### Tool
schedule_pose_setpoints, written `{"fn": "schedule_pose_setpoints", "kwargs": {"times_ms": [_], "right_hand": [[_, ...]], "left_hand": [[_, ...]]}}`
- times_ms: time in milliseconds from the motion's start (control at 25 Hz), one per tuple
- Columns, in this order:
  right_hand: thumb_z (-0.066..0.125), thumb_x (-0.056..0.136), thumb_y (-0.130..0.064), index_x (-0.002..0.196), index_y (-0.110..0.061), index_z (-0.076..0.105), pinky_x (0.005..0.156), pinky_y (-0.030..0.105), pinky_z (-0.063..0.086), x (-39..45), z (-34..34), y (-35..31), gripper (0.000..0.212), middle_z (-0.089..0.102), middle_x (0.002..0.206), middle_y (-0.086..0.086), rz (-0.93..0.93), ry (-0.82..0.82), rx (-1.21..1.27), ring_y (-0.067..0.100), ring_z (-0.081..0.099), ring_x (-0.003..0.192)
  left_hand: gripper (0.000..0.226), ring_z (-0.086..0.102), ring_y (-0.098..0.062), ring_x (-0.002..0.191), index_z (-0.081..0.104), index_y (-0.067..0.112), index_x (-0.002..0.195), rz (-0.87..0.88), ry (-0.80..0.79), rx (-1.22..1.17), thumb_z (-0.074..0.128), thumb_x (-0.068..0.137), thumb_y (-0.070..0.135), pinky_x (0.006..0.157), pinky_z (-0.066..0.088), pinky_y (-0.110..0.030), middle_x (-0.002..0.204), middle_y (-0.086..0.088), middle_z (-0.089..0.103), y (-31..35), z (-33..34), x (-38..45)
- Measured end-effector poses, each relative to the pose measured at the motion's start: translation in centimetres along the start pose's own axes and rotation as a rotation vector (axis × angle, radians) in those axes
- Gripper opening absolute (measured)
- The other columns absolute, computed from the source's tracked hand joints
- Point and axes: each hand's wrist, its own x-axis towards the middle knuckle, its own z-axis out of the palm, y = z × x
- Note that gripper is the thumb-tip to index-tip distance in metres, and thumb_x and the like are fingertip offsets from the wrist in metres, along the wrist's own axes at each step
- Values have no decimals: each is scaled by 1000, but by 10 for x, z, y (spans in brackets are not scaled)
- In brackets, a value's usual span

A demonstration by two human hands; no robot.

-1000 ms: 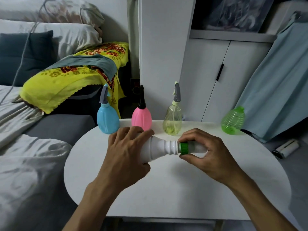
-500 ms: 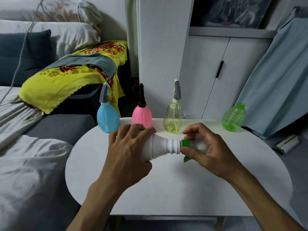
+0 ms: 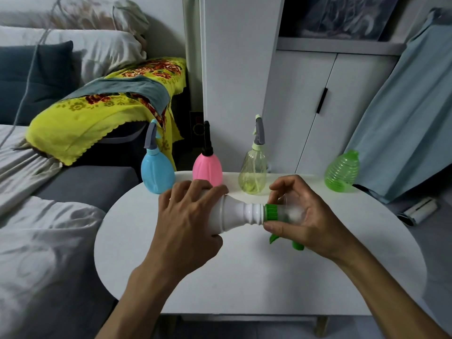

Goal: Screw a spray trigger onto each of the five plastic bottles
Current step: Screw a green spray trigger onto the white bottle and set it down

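Observation:
A white bottle (image 3: 234, 215) lies sideways above the white round table (image 3: 256, 277), its neck pointing right. My left hand (image 3: 186, 218) wraps its body. My right hand (image 3: 300, 216) grips the spray trigger (image 3: 272, 212), whose green collar sits at the bottle's neck; green trigger parts poke out below the hand. At the table's far edge stand a blue bottle (image 3: 156, 173), a pink bottle (image 3: 207, 167) and a pale yellow bottle (image 3: 253, 172), each with a trigger on top. A green ribbed bottle (image 3: 342, 171) at the far right has no trigger.
A grey sofa with bedding (image 3: 49, 216) lies left of the table, with a yellow floral cloth (image 3: 102, 113) behind. White cabinets (image 3: 305, 106) and a light blue cloth (image 3: 411, 118) stand beyond the table. A white object (image 3: 419, 210) lies on the floor at right.
My right hand has turned around the green collar, and the trigger's green lever now points downward below the hand. The left hand still holds the white bottle in place.

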Motion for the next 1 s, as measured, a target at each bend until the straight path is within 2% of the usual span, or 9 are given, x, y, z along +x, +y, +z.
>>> {"fn": "schedule_pose_setpoints", "kwargs": {"times_ms": [200,360,560,720,880,1000], "right_hand": [[75,76,-37,106,-29,55,65,28,49,1,-2,-1,37,65,77,4,80,17,40,13,61,72],[80,70,-26,114,-25,53,71,30,52,0,-3,-1,51,60,94,3,54,-23,35,14,60,87],[72,77,-35,111,-27,52,62,27,47,0,-5,-3,40,61,75,8,100,3,41,13,57,68],[79,72,-17,115,-24,52,69,26,51,-1,-4,-3,51,60,95,5,58,-18,28,12,59,85],[71,78,-21,111,-23,53,62,24,47,1,-5,-5,37,63,77,4,103,4,50,9,59,69],[72,77,-18,112,-21,54,70,22,49,0,-4,-5,40,62,92,2,73,-4,31,9,60,83]], "left_hand": [[78,54,-33,107,64,22,122,11,8,-9,84,47,25,88,43,-47,116,-2,64,2,2,0],[77,54,-34,107,64,21,122,-4,9,-6,84,48,25,88,42,-47,117,-3,64,1,1,0],[78,54,-33,107,64,22,123,5,11,-13,84,47,25,88,42,-46,117,-2,64,4,2,0],[77,54,-34,107,65,21,122,-8,11,-12,85,48,25,88,43,-47,117,-3,64,2,2,1],[77,54,-33,107,64,22,122,4,7,-8,82,48,26,88,42,-46,117,-2,63,5,2,0],[77,54,-34,108,64,22,123,-5,4,-3,83,49,27,89,43,-48,117,-3,64,4,2,0]]}}
